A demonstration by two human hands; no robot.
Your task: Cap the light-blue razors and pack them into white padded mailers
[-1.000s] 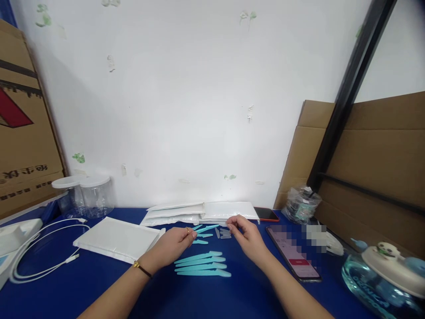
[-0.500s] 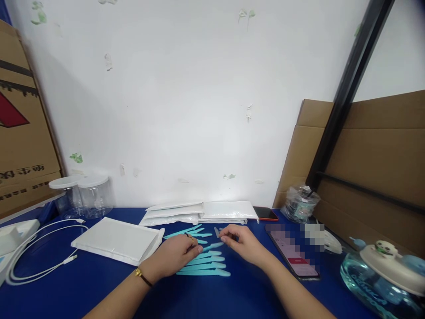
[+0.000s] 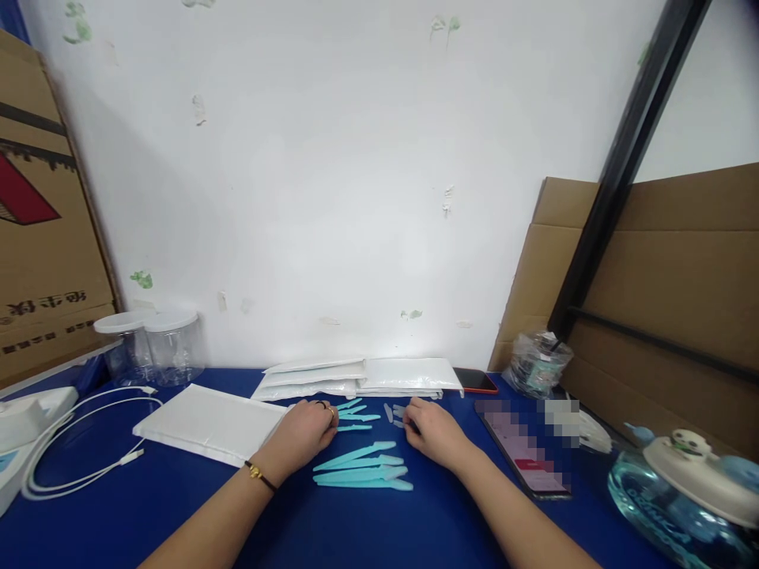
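My left hand is closed at the left ends of the upper group of turquoise sticks; what its fingers hold, if anything, is hidden. My right hand has its fingers bent down beside several small translucent caps, and I cannot make out what lies under the fingertips. Nearer to me, between the two forearms, several turquoise sticks with pale capped ends lie fanned on the blue table.
White padded envelopes lie by the wall and at left. Further left are a white cable and clear jars. At right are a phone, a wrapped cup and a teal container.
My left hand has moved left and away from the nearer sticks. The stick that was between my hands has left that spot. My right hand has shifted slightly, its fingers now lower.
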